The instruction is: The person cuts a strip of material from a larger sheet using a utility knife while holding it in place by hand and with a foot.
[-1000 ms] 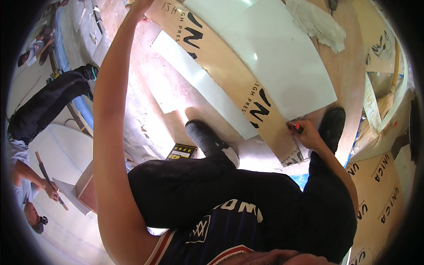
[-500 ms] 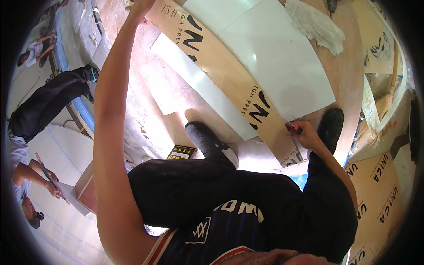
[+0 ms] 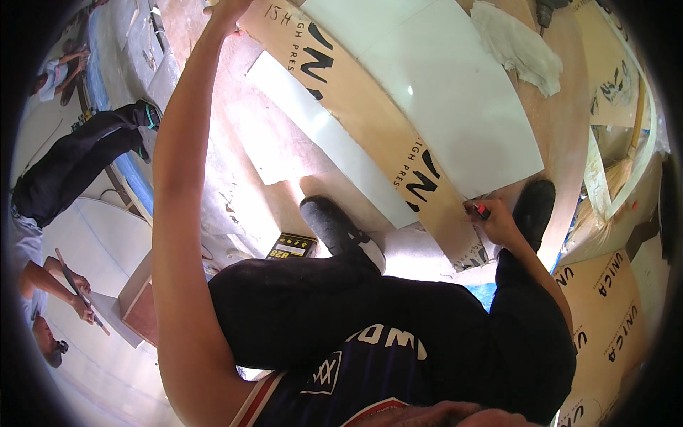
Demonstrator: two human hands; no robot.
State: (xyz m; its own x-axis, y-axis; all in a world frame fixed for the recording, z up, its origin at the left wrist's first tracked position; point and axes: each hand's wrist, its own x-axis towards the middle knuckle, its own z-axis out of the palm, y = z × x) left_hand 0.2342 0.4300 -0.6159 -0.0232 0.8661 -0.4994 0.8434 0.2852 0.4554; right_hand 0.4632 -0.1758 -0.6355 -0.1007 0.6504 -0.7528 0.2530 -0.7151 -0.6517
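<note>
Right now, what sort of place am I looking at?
Probably a workshop or building site: smooth white sheets and a long tan printed strip lie in front of the person, and what looks like a power drill shows at the upper right.

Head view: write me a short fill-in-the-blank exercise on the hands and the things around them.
Of the near and far ends of the long brown strip, the left hand is closer to the ____ one.
The right hand holds a small tool coloured black and ____.
The crumpled white cloth lies to the ____ of the strip.

Missing words: far; red; right.
</note>
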